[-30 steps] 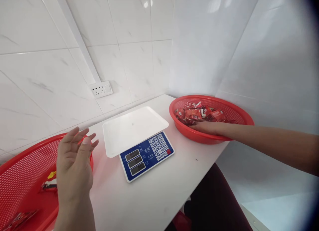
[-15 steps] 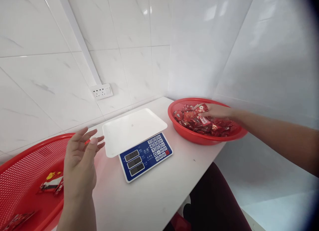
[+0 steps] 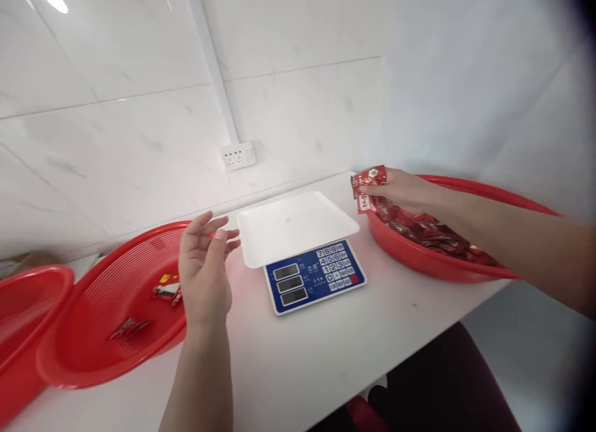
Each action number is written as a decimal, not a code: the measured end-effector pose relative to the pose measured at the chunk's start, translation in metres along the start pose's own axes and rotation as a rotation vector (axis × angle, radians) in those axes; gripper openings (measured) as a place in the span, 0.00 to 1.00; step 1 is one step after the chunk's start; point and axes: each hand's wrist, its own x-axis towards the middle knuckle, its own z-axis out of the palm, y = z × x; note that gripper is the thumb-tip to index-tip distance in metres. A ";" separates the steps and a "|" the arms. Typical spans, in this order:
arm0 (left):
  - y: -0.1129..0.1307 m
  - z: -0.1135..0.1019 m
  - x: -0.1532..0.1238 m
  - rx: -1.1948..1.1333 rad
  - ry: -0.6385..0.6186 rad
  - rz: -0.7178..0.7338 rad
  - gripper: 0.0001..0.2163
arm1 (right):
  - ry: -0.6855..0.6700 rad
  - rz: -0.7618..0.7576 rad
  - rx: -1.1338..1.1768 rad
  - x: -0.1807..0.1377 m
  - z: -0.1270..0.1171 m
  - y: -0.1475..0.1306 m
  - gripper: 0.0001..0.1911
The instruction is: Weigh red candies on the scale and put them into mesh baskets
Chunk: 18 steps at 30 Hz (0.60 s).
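Observation:
My right hand (image 3: pixel 400 190) is closed on a small bunch of red snack packets (image 3: pixel 369 182), held above the left rim of the red basket (image 3: pixel 419 261) full of the same packets. The packets hang just right of the scale's white weighing tray (image 3: pixel 293 227). My left hand (image 3: pixel 205 274) hovers open with fingers apart, holding nothing, between the scale (image 3: pixel 314 277) and a second red basket (image 3: pixel 84 351) on the left. That left basket holds a few loose packets (image 3: pixel 167 290).
A third red basket (image 3: pixel 23 308) shows at the far left edge. A white wall socket (image 3: pixel 238 155) sits on the tiled wall behind the scale. The white counter (image 3: pixel 326 351) ends close in front, with my dark-clothed lap below it.
My right hand has closed on packets and lifted them out of the right basket toward the scale. The view has swung left, revealing a third basket. My left hand stays open.

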 end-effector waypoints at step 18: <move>0.012 -0.014 0.003 -0.046 0.062 0.069 0.09 | -0.287 0.034 -0.178 0.032 0.083 -0.013 0.16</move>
